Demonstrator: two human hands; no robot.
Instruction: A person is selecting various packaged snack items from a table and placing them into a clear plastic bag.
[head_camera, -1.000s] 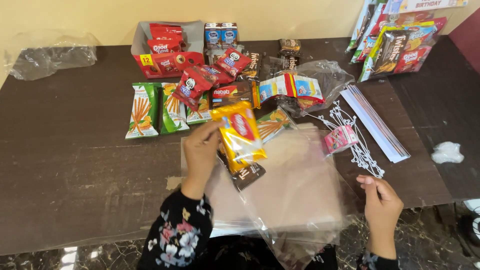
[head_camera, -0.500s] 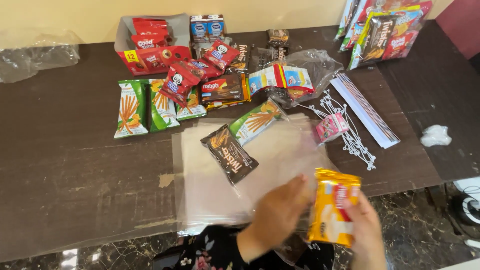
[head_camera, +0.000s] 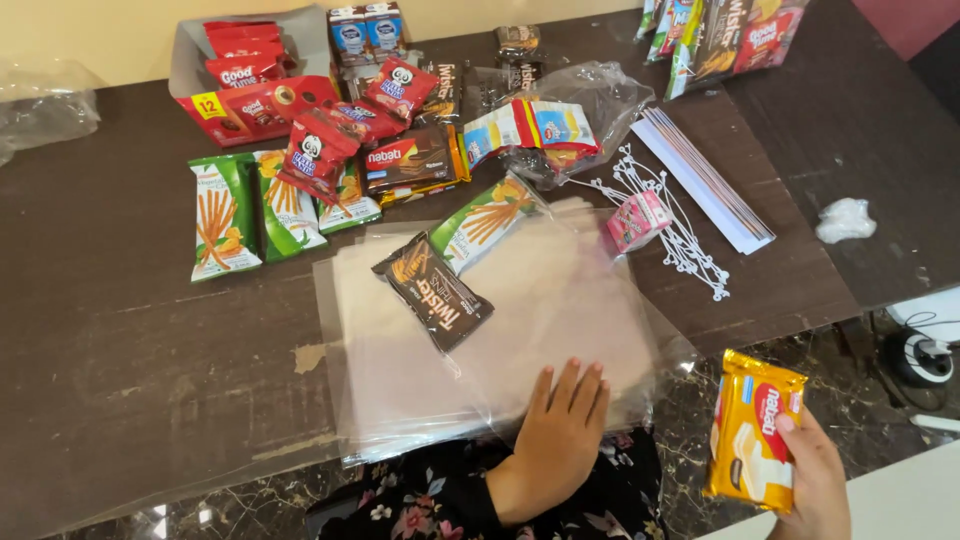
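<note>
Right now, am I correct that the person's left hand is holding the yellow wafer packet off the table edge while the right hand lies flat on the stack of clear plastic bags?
Not quite: the hands are swapped. In the head view, the right hand holds the yellow wafer packet off the table edge, while the left hand lies flat on the stack of clear plastic bags.

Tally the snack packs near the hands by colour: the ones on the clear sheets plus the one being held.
Brown pack on the clear sheets: 1
Green stick pack on the sheets: 1
Yellow wafer pack in the right hand: 1
Total: 3
The left hand lies flat on the sheets and holds nothing.
</note>
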